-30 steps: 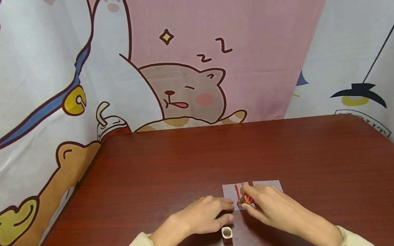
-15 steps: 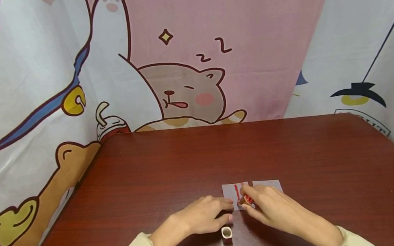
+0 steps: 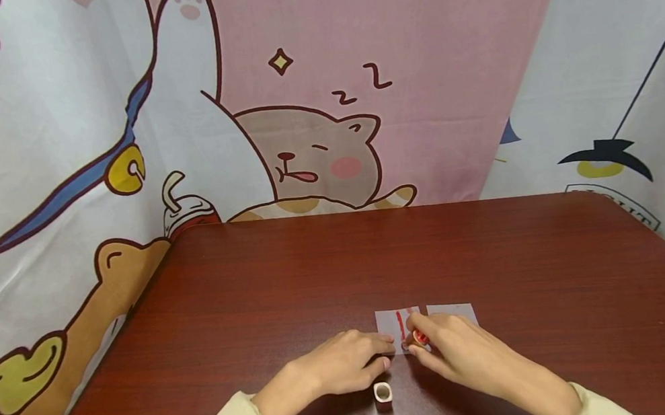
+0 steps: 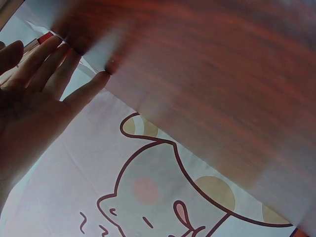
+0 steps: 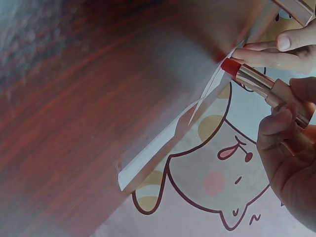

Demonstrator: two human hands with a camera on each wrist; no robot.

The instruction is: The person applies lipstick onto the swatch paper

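Observation:
My right hand (image 3: 463, 349) pinches a lipstick (image 5: 261, 84) with a gold-toned tube and a red bullet. In the right wrist view its red tip is right at the paper's surface. A red stroke (image 3: 400, 325) runs down the left sheet of white paper (image 3: 385, 322), partly covered by the right hand. The left hand (image 3: 349, 361) lies at the sheet's lower left, its fairly straight fingertips on the edge. Just below the left thumb stands the lipstick cap (image 3: 383, 397), upright with its opening upward.
Beside the first sheet, to the right, lies a second white sheet (image 3: 457, 310), partly under the right hand in the head view. Both are on a reddish-brown wooden table (image 3: 291, 273). A cartoon-printed cloth (image 3: 444, 54) hangs behind the table.
The left thumb has drawn in very slightly, away from the cap. Both hands otherwise keep their places, and the red stroke looks the same.

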